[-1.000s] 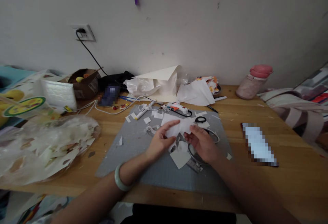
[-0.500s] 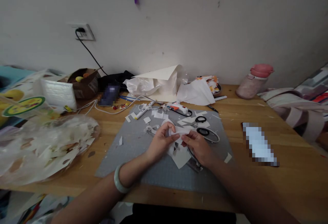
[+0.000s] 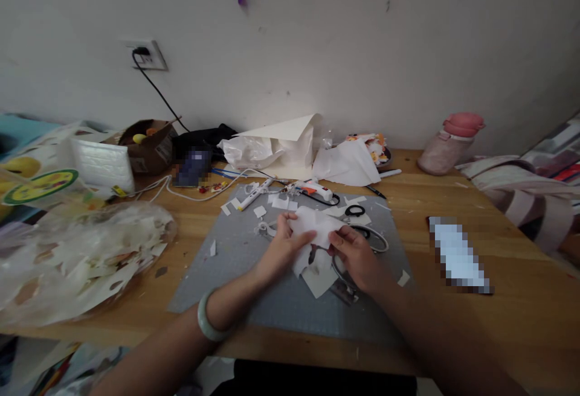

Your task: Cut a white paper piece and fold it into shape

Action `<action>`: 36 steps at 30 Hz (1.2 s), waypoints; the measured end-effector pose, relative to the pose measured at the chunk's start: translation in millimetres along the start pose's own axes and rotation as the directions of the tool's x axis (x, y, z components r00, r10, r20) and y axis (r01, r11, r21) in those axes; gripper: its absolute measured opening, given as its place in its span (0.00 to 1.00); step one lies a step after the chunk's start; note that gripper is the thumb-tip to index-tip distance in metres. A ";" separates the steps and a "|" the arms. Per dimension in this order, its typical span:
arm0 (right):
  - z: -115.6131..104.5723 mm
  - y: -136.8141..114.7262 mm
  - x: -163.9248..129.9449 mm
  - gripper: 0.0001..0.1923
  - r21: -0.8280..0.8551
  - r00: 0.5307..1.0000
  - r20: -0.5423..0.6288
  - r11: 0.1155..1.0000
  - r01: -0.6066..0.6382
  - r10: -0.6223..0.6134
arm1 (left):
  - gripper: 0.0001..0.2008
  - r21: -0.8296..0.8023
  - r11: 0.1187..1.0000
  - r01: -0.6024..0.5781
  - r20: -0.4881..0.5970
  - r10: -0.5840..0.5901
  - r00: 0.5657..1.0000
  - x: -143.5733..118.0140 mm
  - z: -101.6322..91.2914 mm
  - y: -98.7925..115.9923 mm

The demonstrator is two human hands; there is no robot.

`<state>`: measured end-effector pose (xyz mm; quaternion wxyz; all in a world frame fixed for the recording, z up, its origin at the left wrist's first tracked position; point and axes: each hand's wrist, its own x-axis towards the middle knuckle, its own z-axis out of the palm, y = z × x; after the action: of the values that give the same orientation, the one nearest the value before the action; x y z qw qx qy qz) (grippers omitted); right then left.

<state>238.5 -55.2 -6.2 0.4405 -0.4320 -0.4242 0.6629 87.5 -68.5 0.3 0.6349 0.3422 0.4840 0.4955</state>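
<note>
Two hands meet over the grey mat: I note the left hand pinching the white paper piece at its left edge, the right hand closed on its right. The paper lies crosswise between them, equally near both, just above the scissors.

This looks like a home craft corner: a wooden desk pushed against a plain white wall with a socket, a grey cutting mat strewn with paper scraps, scissors, a glue gun, a pink water bottle and striped bedding at the side.
</note>
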 end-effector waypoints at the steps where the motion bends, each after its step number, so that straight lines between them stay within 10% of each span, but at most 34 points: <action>1: -0.5 -2.1 0.0 0.19 0.032 1.000 -0.010 0.999 0.020 -0.020 | 0.23 -0.005 0.999 0.031 -0.002 -0.031 1.000 1.6 -0.5 0.8; 6: -3.4 -9.4 1.9 0.17 0.187 0.999 -0.026 0.982 0.026 -0.021 | 0.10 -0.217 0.961 0.170 0.057 -0.161 0.985 7.9 -3.1 9.3; 14: -6.2 -11.2 2.0 0.15 0.310 0.999 0.036 0.950 -0.023 0.012 | 0.28 -0.271 0.826 0.494 0.371 -0.384 0.846 6.0 -11.7 15.7; 22: 0.4 -3.6 -3.3 0.16 -0.033 0.988 0.153 0.999 0.042 -0.036 | 0.15 -0.127 0.975 0.183 0.279 -0.142 0.950 -3.0 0.2 4.5; 29: 7.7 5.2 -3.3 0.17 -0.070 0.980 0.190 0.995 0.067 -0.053 | 0.10 0.041 0.998 0.051 -0.128 -0.045 0.991 -11.9 15.2 0.5; 36: 11.1 14.2 -2.8 0.19 -0.004 0.990 0.132 0.999 -0.048 0.048 | 0.15 0.130 0.991 -0.024 -0.084 0.036 0.996 -9.2 20.7 -6.1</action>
<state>225.6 -63.4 -16.0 0.3953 -0.3977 -0.4423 0.7000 108.7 -78.0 3.4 0.5825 0.3679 0.5367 0.4871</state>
